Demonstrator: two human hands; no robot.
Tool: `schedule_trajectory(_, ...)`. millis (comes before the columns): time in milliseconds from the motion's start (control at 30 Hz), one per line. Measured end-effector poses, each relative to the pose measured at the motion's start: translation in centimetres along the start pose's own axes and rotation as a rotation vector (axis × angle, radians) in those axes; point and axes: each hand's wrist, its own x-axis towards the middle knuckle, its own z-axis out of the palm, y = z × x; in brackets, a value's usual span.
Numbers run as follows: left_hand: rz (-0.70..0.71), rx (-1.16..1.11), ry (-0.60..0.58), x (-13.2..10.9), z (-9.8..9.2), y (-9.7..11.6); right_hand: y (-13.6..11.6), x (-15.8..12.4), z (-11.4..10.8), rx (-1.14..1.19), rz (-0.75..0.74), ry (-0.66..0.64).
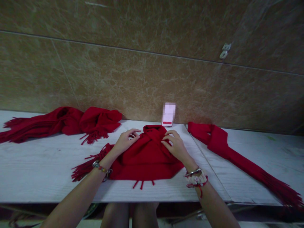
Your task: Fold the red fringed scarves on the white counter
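Three red scarves [142,171] on the tabletop [35,171]: middle scarf [144,158] central, left scarf [68,122] at ten o'clock, right scarf [220,142] at three; one phone [168,114] at one. Left hand [125,139] and right hand [175,145] meet the middle scarf, fingers half-curled; grip unclear.

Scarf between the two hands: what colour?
Solid red scarf; it shows best in the head view.

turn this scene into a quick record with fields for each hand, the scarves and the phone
left hand: fingers bent, at left side of middle scarf
right hand: fingers parted, at its right side
middle scarf: red, folded on white table
left scarf: red, bunched, fringed
right scarf: red, far end folded, fringe toward front right
phone: behind middle scarf, by wall
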Motion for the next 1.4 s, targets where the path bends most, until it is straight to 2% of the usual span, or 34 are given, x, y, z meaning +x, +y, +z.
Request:
schedule_trajectory(67, 0.009, 0.034, 0.051, 0.1, -0.2, -0.2, 0.0, 0.2, -0.2, 0.008, 0.007, 0.060)
schedule_trajectory(167, -0.002, 0.124, 0.251, 0.3, -0.9, -0.3, 0.5, 0.5, -1.4, -0.014, 0.080, 0.271)
schedule_trajectory(333, -0.041, 0.154, 0.650, 0.6, -2.6, -0.5, 4.3, 0.5, -4.4, -0.063, 0.416, 0.755)
schedule_trajectory(400, -0.054, 0.083, 0.736, 0.7, -3.3, -0.7, 5.9, 0.3, -5.0, -0.006, 0.541, 0.873)
schedule_trajectory(433, -0.067, 0.032, 0.720, 0.8, -3.6, -0.7, 6.4, 0.3, -5.1, 0.065, 0.591, 0.883)
schedule_trajectory(467, -0.087, -0.025, 0.646, 0.8, -3.8, -0.8, 6.7, 0.2, -5.1, 0.157, 0.632, 0.856)
schedule_trajectory(533, -0.137, -0.123, 0.360, 0.9, -4.0, -0.7, 6.9, 0.3, -4.7, 0.321, 0.689, 0.760)
schedule_trajectory(600, -0.197, -0.152, 0.080, 0.8, -3.8, -0.6, 6.7, 0.4, -4.1, 0.327, 0.702, 0.705)
schedule_trajectory(633, -0.227, -0.135, 0.010, 0.8, -3.6, -0.6, 6.5, 0.5, -3.9, 0.270, 0.688, 0.699)
schedule_trajectory(700, -0.275, -0.059, 0.028, 0.8, -3.1, -0.9, 6.2, 0.5, -3.4, 0.107, 0.615, 0.671)
schedule_trajectory(833, -0.302, 0.110, 0.158, 0.8, -2.0, -1.9, 6.0, 0.2, -2.0, -0.159, 0.390, 0.413)
schedule_trajectory(967, -0.263, 0.147, 0.097, 0.7, -1.2, -2.4, 6.2, -0.5, 0.1, -0.245, 0.261, 0.162)
schedule_trajectory(1100, -0.164, 0.160, 0.041, 0.5, -0.9, -2.0, 6.7, -0.9, 1.5, -0.264, 0.252, 0.025)
schedule_trajectory(1267, -0.114, 0.129, 0.061, 0.4, -0.7, -1.1, 6.4, -0.6, 1.6, -0.198, 0.254, 0.016)
schedule_trajectory(1400, -0.126, 0.020, 0.145, 0.6, -0.9, -0.9, 4.9, 0.1, 0.4, -0.051, 0.246, 0.201)
